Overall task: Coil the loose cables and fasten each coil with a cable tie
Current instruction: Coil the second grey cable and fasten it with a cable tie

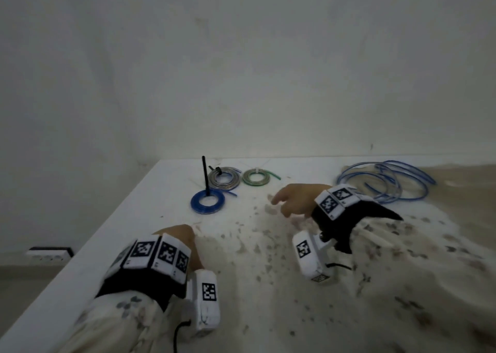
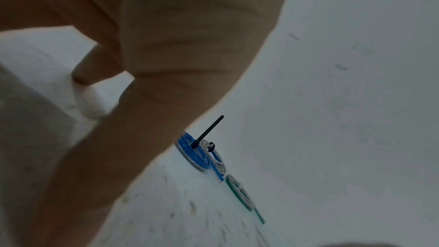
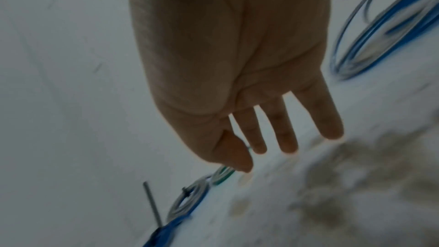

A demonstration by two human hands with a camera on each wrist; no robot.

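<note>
Three coils lie together at the far side of the table (image 1: 150, 218): the blue coil (image 1: 208, 201), the grey coil (image 1: 225, 178) and the green coil (image 1: 256, 177). I think they are grouped there so the finished ones stay out of my working space. The blue coil has a black cable tie (image 1: 205, 174) whose long tail stands upright, so I judge it is fastened but not trimmed. The grey coil also carries a dark tie, and the green one a pale tie.

The loose blue cable (image 1: 386, 182) lies well apart, at the far right, in wide untidy loops. It is the one left to coil.

My right hand (image 1: 295, 199) hovers above the table between the coils and the loose cable, fingers (image 3: 287, 138) straight and spread, holding nothing. My left hand (image 1: 182, 238) is nearer to me, at the table's left part; its fingers curl loosely and I see nothing in them.
</note>
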